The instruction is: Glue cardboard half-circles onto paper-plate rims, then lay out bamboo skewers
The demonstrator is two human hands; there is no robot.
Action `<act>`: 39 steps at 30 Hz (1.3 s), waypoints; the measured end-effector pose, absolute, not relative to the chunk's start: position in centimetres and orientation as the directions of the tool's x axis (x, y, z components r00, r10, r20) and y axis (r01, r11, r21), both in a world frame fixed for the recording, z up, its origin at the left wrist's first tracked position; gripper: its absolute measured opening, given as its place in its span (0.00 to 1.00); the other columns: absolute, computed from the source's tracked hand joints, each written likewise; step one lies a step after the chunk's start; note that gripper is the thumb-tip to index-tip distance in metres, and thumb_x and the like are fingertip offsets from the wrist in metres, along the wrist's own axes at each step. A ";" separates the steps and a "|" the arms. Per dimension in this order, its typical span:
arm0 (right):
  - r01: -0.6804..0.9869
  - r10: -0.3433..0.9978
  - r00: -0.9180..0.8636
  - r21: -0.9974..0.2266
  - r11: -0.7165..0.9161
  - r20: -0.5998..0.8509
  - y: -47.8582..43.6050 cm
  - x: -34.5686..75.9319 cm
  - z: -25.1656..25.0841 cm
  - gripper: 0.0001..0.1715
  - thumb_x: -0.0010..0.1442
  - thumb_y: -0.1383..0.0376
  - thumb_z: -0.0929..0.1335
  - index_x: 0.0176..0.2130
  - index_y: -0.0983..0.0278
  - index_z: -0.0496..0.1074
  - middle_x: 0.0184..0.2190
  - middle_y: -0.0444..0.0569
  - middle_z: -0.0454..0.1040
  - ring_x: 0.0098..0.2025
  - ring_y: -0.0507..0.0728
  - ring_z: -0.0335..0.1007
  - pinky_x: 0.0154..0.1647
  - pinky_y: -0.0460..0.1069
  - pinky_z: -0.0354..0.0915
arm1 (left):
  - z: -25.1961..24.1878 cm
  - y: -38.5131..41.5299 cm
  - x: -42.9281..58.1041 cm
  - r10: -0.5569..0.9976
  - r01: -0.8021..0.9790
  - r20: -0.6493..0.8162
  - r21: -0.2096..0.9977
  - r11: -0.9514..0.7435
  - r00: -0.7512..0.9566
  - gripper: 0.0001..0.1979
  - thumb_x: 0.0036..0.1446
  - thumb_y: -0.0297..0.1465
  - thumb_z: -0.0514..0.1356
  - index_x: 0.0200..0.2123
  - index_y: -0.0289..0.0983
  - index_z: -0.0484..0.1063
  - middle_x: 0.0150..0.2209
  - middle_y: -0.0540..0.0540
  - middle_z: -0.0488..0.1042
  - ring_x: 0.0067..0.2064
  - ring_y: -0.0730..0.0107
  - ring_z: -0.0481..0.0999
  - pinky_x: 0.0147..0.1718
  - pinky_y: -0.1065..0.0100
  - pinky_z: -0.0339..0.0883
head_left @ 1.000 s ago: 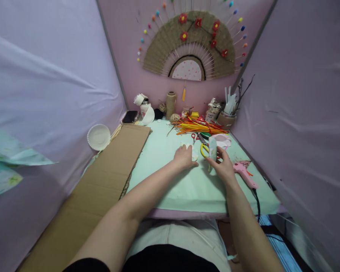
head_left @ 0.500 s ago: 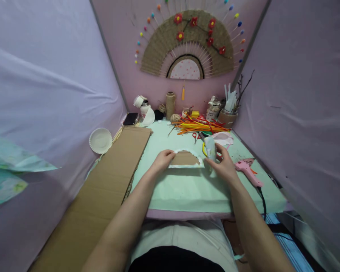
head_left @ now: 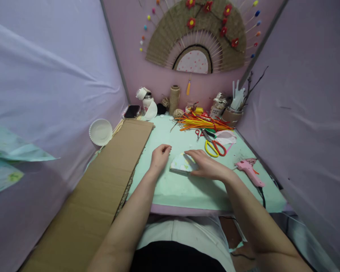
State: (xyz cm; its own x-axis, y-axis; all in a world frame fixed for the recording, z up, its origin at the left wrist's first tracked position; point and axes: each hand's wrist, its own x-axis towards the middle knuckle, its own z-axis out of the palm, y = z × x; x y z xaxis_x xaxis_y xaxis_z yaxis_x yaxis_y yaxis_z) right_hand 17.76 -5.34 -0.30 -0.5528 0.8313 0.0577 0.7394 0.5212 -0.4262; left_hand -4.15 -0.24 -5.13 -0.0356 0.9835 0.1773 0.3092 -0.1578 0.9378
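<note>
A half-round piece covered in pale floral print (head_left: 181,163) lies on the green worktop (head_left: 170,192) between the person's two hands, with its straight edge toward the body and its curve away. Its long axis runs crosswise, from beside the left fingers to beneath the right ones, which hide its right end.

The right hand (head_left: 208,166) is the nearer, reaching over that end from the right. Its fingers are spread, the tips toward the curved side and the thumb by the straight edge; whether they grip the piece or only rest on it cannot be told. The left hand (head_left: 160,158) stands just beyond the left end, apart from the piece. Its fingers curl in toward the thumb, nearly closed; nothing shows in them, though something small could be hidden.

Beyond the right fingers and a little to their right lie the scissors with yellow and red handles (head_left: 212,141). Farther to the right of the same fingers is a pink glue gun (head_left: 252,172). To the left of the left fingers, a long cardboard sheet (head_left: 119,162) runs back along the worktop; well beyond both hands spreads a heap of orange and yellow strips (head_left: 205,122).
</note>
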 end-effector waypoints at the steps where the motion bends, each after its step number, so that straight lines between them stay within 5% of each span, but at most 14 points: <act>1: 0.734 0.829 -0.556 -0.434 0.521 0.055 -5.4 17.7 -0.4 0.44 0.47 0.67 0.70 0.62 0.64 0.59 0.59 0.58 0.63 0.61 0.66 0.56 0.60 0.60 0.57 | -5.2 -0.3 -4.1 0.984 0.318 0.177 0.935 -0.160 -0.026 0.09 0.54 0.34 0.57 0.33 0.36 0.75 0.32 0.47 0.77 0.35 0.68 0.74 0.37 0.67 0.66; 9: 0.737 0.851 -0.524 -0.485 0.471 0.030 -5.5 18.1 -1.9 0.44 0.45 0.67 0.72 0.61 0.62 0.62 0.58 0.57 0.64 0.60 0.66 0.57 0.59 0.61 0.58 | -4.8 -0.8 -3.6 0.985 0.394 0.149 0.903 -0.173 0.092 0.10 0.55 0.34 0.58 0.36 0.36 0.75 0.34 0.46 0.78 0.37 0.67 0.75 0.39 0.66 0.67; 14: 0.724 0.883 -0.461 -0.539 0.430 0.086 -5.2 19.5 -2.5 0.48 0.46 0.56 0.75 0.62 0.61 0.59 0.62 0.59 0.58 0.64 0.68 0.53 0.60 0.61 0.57 | -3.6 -2.1 -2.9 0.971 0.596 0.101 0.774 -0.213 0.216 0.18 0.55 0.39 0.60 0.45 0.35 0.74 0.42 0.40 0.76 0.41 0.63 0.75 0.43 0.64 0.65; 17: 0.787 0.949 -0.295 -0.533 0.309 0.116 -5.3 20.7 -3.0 0.37 0.53 0.52 0.70 0.58 0.64 0.63 0.54 0.60 0.66 0.57 0.67 0.62 0.55 0.60 0.60 | -2.8 -3.1 -2.2 0.966 0.751 0.049 0.620 -0.229 0.255 0.25 0.54 0.43 0.61 0.50 0.34 0.71 0.46 0.36 0.73 0.47 0.55 0.72 0.46 0.60 0.63; 20: 0.852 0.984 -0.173 -0.493 0.176 0.051 -5.8 20.9 -3.7 0.23 0.53 0.53 0.69 0.43 0.66 0.70 0.39 0.57 0.71 0.44 0.65 0.67 0.46 0.58 0.63 | -2.5 -3.7 -1.4 0.963 0.831 -0.045 0.516 -0.205 0.266 0.28 0.48 0.43 0.65 0.49 0.32 0.71 0.46 0.34 0.71 0.51 0.48 0.69 0.47 0.59 0.62; 23: 0.789 0.989 -0.130 -0.597 0.144 0.067 -6.4 20.0 -3.9 0.19 0.48 0.55 0.71 0.36 0.64 0.66 0.34 0.51 0.70 0.37 0.61 0.66 0.38 0.53 0.63 | -2.8 -3.7 -1.0 0.945 0.786 -0.064 0.576 -0.226 0.319 0.27 0.44 0.38 0.68 0.47 0.33 0.71 0.45 0.37 0.71 0.49 0.51 0.70 0.46 0.61 0.62; 26: 0.644 0.980 -0.072 -0.741 0.190 0.188 -6.5 18.7 -3.7 0.15 0.52 0.59 0.68 0.37 0.61 0.62 0.33 0.46 0.69 0.35 0.57 0.65 0.36 0.50 0.62 | -3.5 -3.4 -0.9 0.923 0.629 0.071 0.711 -0.314 0.379 0.16 0.47 0.31 0.65 0.41 0.37 0.72 0.41 0.44 0.71 0.46 0.61 0.70 0.45 0.66 0.63; 30: 0.602 0.960 -0.068 -0.756 0.257 0.272 -5.9 17.3 -4.0 0.11 0.54 0.62 0.65 0.38 0.60 0.61 0.34 0.45 0.68 0.36 0.57 0.65 0.38 0.51 0.62 | -4.4 -3.1 -1.0 0.938 0.524 0.180 0.791 -0.318 0.297 0.09 0.49 0.24 0.61 0.36 0.38 0.69 0.38 0.48 0.71 0.43 0.66 0.70 0.44 0.67 0.63; 39: 0.592 0.918 -0.044 -0.730 0.342 0.394 -4.9 16.3 -6.0 0.27 0.54 0.61 0.67 0.52 0.62 0.58 0.51 0.56 0.63 0.55 0.63 0.60 0.56 0.59 0.58 | -5.4 -3.4 -1.1 0.902 0.454 0.278 0.791 -0.410 0.331 0.16 0.54 0.28 0.60 0.46 0.38 0.64 0.46 0.43 0.69 0.49 0.63 0.68 0.50 0.63 0.62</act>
